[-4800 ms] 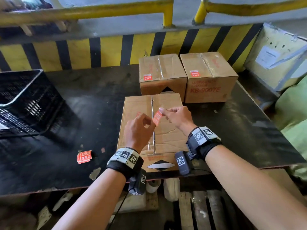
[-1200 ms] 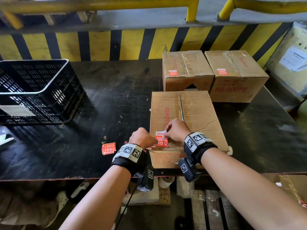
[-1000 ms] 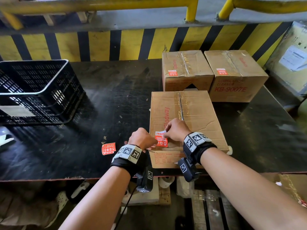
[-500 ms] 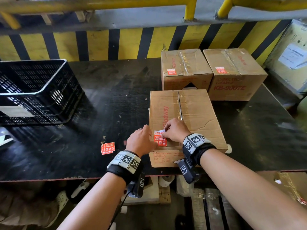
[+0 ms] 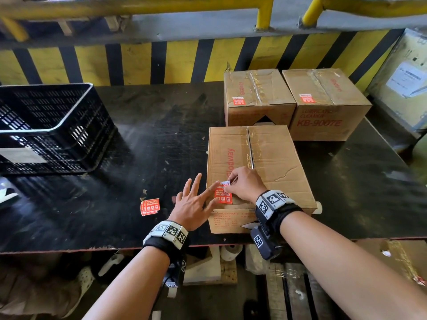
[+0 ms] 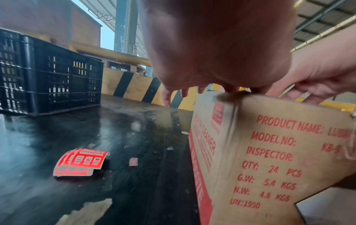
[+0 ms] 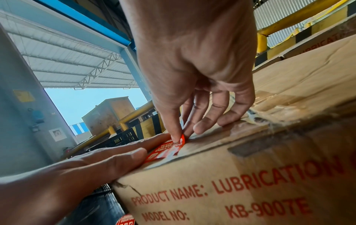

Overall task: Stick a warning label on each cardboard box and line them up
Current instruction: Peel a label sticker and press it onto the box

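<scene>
The nearest cardboard box (image 5: 272, 158) lies flat at the table's front edge. A red warning label (image 5: 223, 196) sits on its top near the front left corner. My right hand (image 5: 229, 184) pinches the label's upper edge, which the right wrist view shows as the label (image 7: 167, 150) slightly lifted under the thumb. My left hand (image 5: 203, 195) is open with fingers spread, its straight fingertips touching the label's left side. Two more boxes (image 5: 258, 93) (image 5: 323, 98) stand side by side at the back, each with a red label on top.
A small stack of spare labels (image 5: 150, 206) lies on the black table (image 5: 138, 146) left of my left hand. A black plastic crate (image 5: 46, 125) stands at the far left. A yellow-black striped barrier (image 5: 161, 63) runs behind. Another carton (image 5: 406, 75) sits off the table's right.
My left hand has gone from curled fingers beside the label to spread, straight fingers laid against it. The right hand has stayed on the label's top edge.
</scene>
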`<control>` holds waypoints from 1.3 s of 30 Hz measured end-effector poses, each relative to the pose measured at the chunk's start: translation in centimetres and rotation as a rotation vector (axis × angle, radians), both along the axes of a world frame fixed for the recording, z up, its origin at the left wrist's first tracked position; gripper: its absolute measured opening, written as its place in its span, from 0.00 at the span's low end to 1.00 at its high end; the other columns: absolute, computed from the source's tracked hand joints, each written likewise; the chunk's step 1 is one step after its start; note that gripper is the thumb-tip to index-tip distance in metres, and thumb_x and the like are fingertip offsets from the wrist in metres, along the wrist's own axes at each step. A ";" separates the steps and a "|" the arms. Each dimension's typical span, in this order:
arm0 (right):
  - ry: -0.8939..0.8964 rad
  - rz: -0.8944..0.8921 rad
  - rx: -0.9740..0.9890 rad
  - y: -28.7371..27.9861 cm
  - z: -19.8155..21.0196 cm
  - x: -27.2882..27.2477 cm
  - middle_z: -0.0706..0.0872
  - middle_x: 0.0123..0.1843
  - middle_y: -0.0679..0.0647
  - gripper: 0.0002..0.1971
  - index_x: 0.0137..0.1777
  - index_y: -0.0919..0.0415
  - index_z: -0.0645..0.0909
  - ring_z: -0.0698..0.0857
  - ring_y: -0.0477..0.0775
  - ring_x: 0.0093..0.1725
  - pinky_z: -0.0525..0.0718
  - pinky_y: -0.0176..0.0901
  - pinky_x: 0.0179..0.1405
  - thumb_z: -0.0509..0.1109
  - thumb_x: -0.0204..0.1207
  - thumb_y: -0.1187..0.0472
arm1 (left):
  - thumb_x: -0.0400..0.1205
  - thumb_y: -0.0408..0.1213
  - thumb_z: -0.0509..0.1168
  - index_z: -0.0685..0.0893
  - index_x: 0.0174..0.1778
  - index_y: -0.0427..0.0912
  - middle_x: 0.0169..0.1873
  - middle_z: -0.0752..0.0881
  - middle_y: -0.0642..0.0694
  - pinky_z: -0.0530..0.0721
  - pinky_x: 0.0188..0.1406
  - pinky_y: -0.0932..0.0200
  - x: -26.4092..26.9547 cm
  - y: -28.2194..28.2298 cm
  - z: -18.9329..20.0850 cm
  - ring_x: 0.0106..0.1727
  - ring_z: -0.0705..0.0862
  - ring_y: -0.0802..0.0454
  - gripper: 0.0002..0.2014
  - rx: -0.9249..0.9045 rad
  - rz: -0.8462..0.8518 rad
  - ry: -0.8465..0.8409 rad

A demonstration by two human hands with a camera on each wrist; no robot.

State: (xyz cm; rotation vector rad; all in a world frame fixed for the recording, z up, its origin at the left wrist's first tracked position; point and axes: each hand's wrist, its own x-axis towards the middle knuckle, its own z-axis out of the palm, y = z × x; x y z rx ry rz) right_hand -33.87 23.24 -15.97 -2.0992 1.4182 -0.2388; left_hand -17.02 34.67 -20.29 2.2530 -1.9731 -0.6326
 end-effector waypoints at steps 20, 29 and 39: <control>0.105 -0.071 -0.135 1.2 -0.6 -0.7 0.84 0.60 0.52 0.29 0.67 0.56 0.78 0.82 0.51 0.49 0.84 0.44 0.44 0.83 0.72 0.44 | 0.80 0.79 0.38 0.27 0.74 0.88 0.91 0.33 0.50 0.51 0.85 0.20 0.2 0.2 -0.6 0.92 0.38 0.37 0.31 0.068 0.015 0.066; 0.092 0.423 -0.232 1.4 -1.9 -3.5 0.62 0.91 0.49 0.27 0.89 0.49 0.62 0.59 0.56 0.90 0.59 0.65 0.88 0.56 0.91 0.48 | 0.70 0.77 0.70 0.26 0.86 0.66 0.90 0.31 0.58 0.57 0.86 0.24 0.5 0.0 -1.1 0.93 0.43 0.42 0.65 0.039 -0.066 0.071; 0.434 0.739 -0.155 2.3 -2.7 -3.7 0.28 0.90 0.45 0.46 0.89 0.47 0.27 0.31 0.52 0.90 0.30 0.66 0.88 0.43 0.83 0.24 | 0.78 0.67 0.70 0.30 0.90 0.55 0.91 0.35 0.56 0.66 0.83 0.27 0.6 0.1 -2.4 0.93 0.47 0.44 0.61 -0.055 -0.070 0.062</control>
